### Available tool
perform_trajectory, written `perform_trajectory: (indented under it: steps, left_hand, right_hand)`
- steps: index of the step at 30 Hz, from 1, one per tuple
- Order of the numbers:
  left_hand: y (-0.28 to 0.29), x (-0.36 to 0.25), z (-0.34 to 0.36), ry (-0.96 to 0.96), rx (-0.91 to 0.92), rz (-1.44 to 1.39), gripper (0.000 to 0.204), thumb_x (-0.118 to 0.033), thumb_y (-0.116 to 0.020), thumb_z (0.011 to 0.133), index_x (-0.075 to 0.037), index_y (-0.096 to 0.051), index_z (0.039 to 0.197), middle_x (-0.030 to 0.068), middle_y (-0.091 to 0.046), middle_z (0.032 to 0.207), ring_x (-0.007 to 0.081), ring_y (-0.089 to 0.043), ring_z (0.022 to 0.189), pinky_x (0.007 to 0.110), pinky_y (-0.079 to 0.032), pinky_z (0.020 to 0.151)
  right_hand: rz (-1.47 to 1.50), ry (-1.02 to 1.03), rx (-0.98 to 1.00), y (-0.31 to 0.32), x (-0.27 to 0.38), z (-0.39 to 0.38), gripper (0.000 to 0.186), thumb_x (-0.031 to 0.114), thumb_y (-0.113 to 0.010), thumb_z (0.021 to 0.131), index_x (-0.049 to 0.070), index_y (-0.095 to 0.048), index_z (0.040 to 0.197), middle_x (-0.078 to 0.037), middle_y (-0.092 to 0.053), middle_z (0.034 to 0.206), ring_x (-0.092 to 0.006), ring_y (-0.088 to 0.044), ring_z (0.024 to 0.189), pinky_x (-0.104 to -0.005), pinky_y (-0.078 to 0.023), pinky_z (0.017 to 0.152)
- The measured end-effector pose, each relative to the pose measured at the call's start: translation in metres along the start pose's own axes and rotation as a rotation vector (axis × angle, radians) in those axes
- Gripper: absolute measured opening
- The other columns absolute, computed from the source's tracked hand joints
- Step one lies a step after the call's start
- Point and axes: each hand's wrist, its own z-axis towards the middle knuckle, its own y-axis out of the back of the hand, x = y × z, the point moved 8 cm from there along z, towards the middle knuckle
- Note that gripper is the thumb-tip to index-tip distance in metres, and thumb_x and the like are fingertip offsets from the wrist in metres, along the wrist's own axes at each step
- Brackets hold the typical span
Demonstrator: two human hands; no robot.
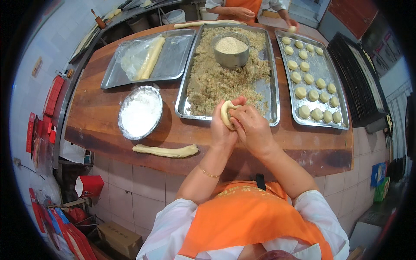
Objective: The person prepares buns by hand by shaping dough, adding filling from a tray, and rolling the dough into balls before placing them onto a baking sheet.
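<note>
My left hand cups a piece of pale dough shaped like an open shell. My right hand has its fingers pressed into the dough's middle, hiding what is inside. Both hands are over the near edge of a metal tray spread with crumbly brown mixture; a steel bowl of pale granules sits in it. A round metal bowl of white powder stands to the left, with a loose dough strip below it on the wooden table.
At the back left, a tray holds plastic wrap and a dough roll. On the right, a tray holds several dough rounds. A co-worker's hand places a round there. Black stacked trays stand at right; red boxes lie low left.
</note>
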Motion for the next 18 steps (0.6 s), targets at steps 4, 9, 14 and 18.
perform_trajectory:
  steps: [4,9,14,18]
  left_hand:
    - [0.029,0.008,-0.008,0.087,-0.078,-0.347,0.029,-0.028,-0.054,0.105,-0.001,-0.064,0.110,0.0138,-0.069,0.101,0.0278,-0.068,0.094,0.041,-0.059,0.084]
    - [0.017,0.022,-0.026,0.173,-0.073,-0.274,0.027,-0.034,-0.064,0.100,-0.007,-0.064,0.104,0.0093,-0.068,0.094,0.0224,-0.068,0.085,0.037,-0.060,0.075]
    - [0.030,0.020,-0.032,0.028,-0.166,-0.194,0.024,-0.032,-0.065,0.100,-0.009,-0.062,0.108,0.0049,-0.065,0.095,0.0188,-0.066,0.087,0.033,-0.059,0.078]
    - [0.015,0.006,-0.043,-0.032,-0.078,-0.083,0.024,-0.027,-0.051,0.106,-0.007,-0.060,0.115,0.0053,-0.063,0.107,0.0178,-0.064,0.100,0.032,-0.056,0.086]
  right_hand:
    - [0.003,0.062,0.073,0.011,-0.007,-0.002,0.046,0.008,-0.074,0.083,0.011,-0.063,0.127,-0.016,-0.061,0.117,-0.0311,-0.063,0.106,-0.0382,-0.052,0.092]
    - [0.901,-0.491,0.277,-0.027,-0.036,-0.022,0.066,0.016,-0.070,0.091,0.010,-0.045,0.151,-0.018,-0.046,0.148,-0.0251,-0.050,0.132,-0.0357,-0.039,0.112]
    - [0.495,-0.314,0.184,-0.040,-0.028,-0.037,0.054,0.011,-0.056,0.097,0.000,-0.042,0.149,-0.014,-0.057,0.138,-0.0198,-0.056,0.126,-0.0323,-0.042,0.108]
    - [0.623,-0.461,0.180,-0.042,-0.035,-0.038,0.055,0.009,-0.057,0.096,0.001,-0.043,0.148,-0.015,-0.058,0.137,-0.0210,-0.057,0.125,-0.0329,-0.044,0.106]
